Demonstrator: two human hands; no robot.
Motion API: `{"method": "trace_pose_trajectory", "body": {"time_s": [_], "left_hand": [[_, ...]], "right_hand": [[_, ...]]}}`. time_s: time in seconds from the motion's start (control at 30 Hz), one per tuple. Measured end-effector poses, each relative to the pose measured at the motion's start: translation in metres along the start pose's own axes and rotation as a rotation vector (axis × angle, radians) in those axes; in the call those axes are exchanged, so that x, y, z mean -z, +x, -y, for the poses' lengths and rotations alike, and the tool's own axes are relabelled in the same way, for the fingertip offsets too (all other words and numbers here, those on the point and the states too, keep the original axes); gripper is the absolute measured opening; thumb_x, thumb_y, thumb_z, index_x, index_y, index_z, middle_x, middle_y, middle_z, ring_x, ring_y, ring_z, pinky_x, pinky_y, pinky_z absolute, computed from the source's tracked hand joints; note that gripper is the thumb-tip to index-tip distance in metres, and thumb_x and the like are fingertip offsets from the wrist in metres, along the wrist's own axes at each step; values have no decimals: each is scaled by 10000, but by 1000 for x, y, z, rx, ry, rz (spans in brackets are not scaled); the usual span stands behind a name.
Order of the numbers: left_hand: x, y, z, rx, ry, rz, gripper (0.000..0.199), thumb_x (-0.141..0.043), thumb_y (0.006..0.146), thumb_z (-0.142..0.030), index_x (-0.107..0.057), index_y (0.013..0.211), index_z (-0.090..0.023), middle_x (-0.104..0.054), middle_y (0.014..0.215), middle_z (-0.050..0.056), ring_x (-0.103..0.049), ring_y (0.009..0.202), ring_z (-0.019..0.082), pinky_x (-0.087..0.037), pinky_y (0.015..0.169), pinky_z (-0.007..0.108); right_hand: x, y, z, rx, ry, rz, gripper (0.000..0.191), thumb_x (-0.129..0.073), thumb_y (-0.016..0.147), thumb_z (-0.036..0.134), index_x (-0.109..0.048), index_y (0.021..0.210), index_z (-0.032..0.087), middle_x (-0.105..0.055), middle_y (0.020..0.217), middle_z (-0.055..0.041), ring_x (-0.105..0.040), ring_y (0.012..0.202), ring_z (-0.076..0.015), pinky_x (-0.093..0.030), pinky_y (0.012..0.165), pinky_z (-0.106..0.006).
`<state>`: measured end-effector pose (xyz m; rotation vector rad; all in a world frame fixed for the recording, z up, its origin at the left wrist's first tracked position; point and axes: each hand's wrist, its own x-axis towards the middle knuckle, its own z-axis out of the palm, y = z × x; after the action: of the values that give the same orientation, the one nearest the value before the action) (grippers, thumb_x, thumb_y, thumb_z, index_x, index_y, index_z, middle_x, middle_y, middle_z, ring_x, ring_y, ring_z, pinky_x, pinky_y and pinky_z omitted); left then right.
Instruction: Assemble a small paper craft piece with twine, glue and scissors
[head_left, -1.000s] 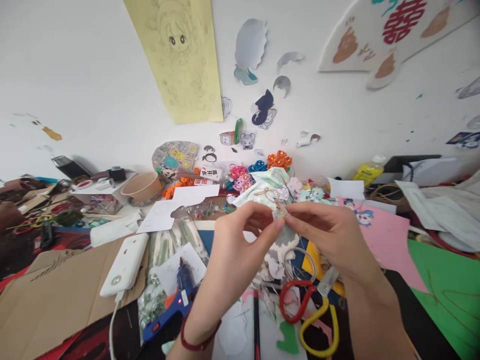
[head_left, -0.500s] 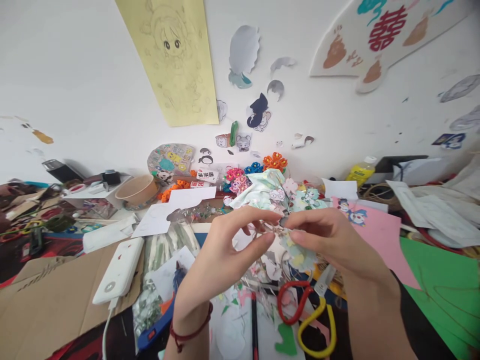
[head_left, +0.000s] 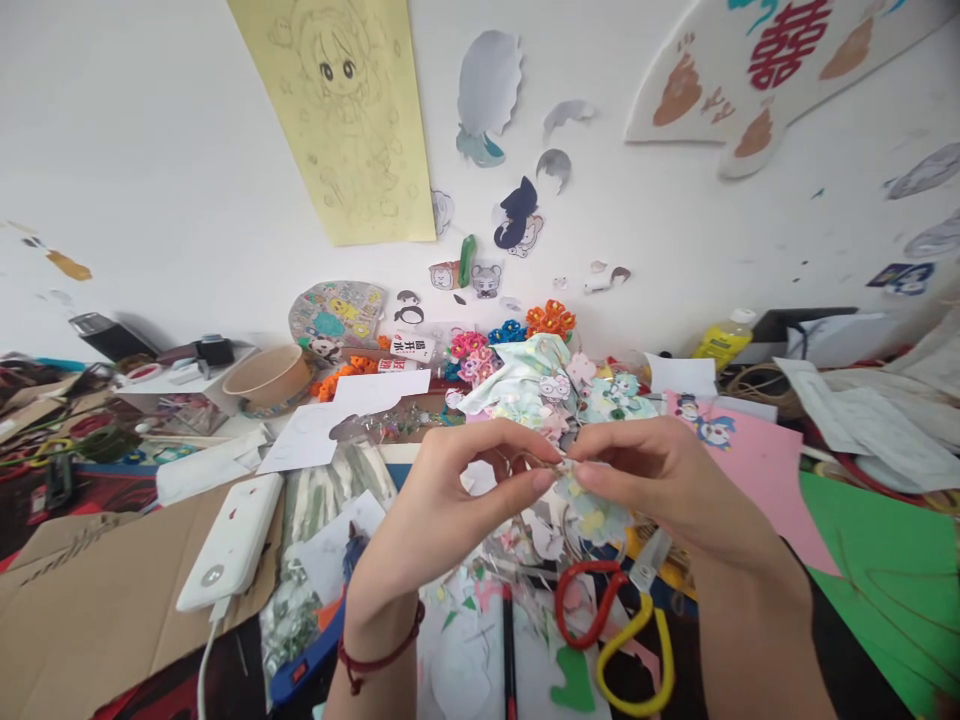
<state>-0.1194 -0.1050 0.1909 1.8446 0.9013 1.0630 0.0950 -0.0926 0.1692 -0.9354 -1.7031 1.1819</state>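
My left hand (head_left: 450,510) pinches a thin tan string (head_left: 525,457) between thumb and index finger. My right hand (head_left: 667,485) faces it, its fingertips closed on a pale green and yellow paper cutout (head_left: 598,518) that hangs below them. The fingertips of both hands nearly meet at the cutout's upper edge, where the string runs in; the exact join is hidden. Below my right hand lie scissors (head_left: 589,605) with one red and one yellow handle. A pastel cloth piece (head_left: 525,365) with paper decorations sits just beyond my fingers.
Paper scraps and a dark pencil (head_left: 510,650) lie beneath my hands. To the left are a blue glue gun (head_left: 311,645), a white power bank (head_left: 231,540) and cardboard (head_left: 97,590). Pink paper (head_left: 757,480) and green paper (head_left: 885,570) lie right. The wall stands close behind.
My left fingertips have drawn together on the string, closer to the right ones. A small dark bit seen between the hands no longer shows. The view has shifted slightly.
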Motion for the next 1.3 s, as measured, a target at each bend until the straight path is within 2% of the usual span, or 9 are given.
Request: {"method": "trace_pose_trajectory", "body": {"time_s": [0.33, 0.67, 0.9, 1.3], "left_hand": [[0, 2, 1, 2, 17, 11, 97, -694, 884, -274, -712, 895, -180, -703, 806, 12, -587, 725, 110, -466, 651, 224], [0, 0, 0, 3, 53, 9, 71, -688, 889, -256, -703, 882, -186, -696, 794, -10, -578, 717, 91, -467, 650, 203], [0, 2, 3, 13, 66, 6, 83, -689, 892, -273, -706, 886, -192, -696, 768, -21, -579, 692, 81, -468, 637, 191], [-5, -3, 0, -68, 259, -82, 29, -695, 884, -250, -695, 894, -222, -683, 741, -57, -591, 652, 63, -463, 622, 179]], "right_hand": [[-2, -5, 15, -19, -149, -17, 110, -683, 882, 321, -755, 849, 244, -691, 768, 7, -598, 720, -126, -462, 607, -216], [-6, -12, 19, 88, -317, -99, 50, -679, 888, 272, -723, 867, 283, -700, 790, 50, -601, 715, -100, -459, 632, -202], [-9, -15, 22, 183, -437, -138, 87, -657, 897, 212, -703, 870, 280, -678, 777, 60, -583, 672, -89, -441, 601, -210], [-14, -19, 28, 280, -548, -190, 116, -655, 885, 141, -689, 863, 250, -675, 760, 57, -580, 664, -74, -429, 603, -197]]}}
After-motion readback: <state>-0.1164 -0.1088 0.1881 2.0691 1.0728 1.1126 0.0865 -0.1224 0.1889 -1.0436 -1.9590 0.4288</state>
